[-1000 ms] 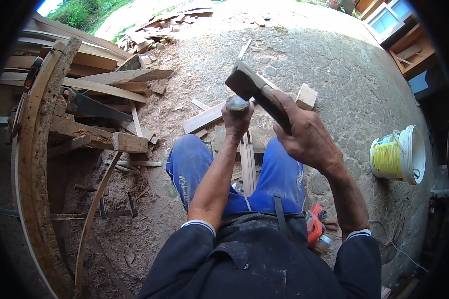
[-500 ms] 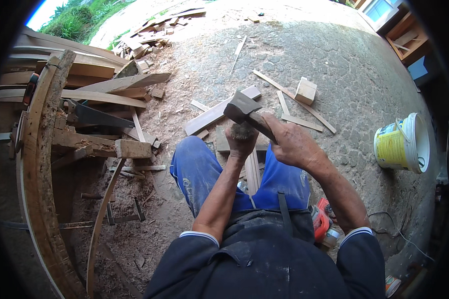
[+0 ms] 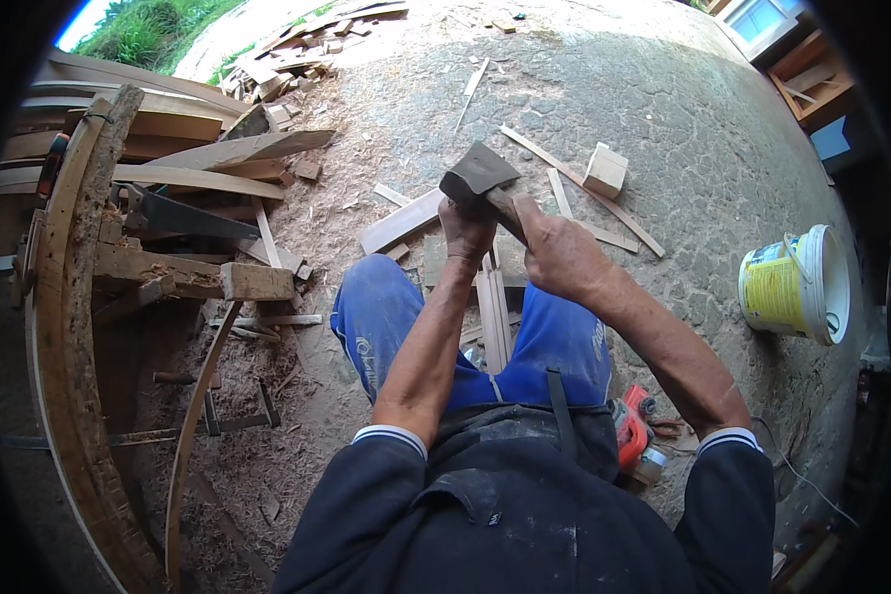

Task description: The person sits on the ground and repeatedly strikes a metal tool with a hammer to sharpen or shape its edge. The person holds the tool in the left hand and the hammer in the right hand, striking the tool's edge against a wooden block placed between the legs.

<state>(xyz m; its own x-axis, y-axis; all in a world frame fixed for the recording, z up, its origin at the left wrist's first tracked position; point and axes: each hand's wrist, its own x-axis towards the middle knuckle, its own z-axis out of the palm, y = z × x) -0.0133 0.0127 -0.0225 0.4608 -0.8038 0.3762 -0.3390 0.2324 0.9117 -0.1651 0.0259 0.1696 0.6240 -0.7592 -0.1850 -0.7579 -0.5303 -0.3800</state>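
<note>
My right hand (image 3: pixel 567 247) is closed round the wooden handle of a hatchet (image 3: pixel 481 174), whose dark metal head sits above and partly over my left hand (image 3: pixel 465 236). That left hand is a closed fist; the hatchet head hides the top of what it grips, which I cannot make out. Below the fist, a grooved length of wood (image 3: pixel 494 315) runs between my knees. Behind it a grey-brown block (image 3: pixel 434 259) shows in part. A flat plank (image 3: pixel 396 224) lies on the ground just beyond my left knee.
Ahead to the right lie a wooden block (image 3: pixel 605 170) and a long thin strip (image 3: pixel 584 188). A white bucket with a yellow label (image 3: pixel 784 287) lies tipped at the right. A red power tool (image 3: pixel 632 436) rests by my right hip. Stacked boards, a handsaw (image 3: pixel 190 213) and a curved timber (image 3: pixel 64 327) crowd the left.
Both hands and the hatchet have shifted slightly left and away from me. The hatchet head now covers the brownish end that showed above my left fist. The whole view has shifted a little.
</note>
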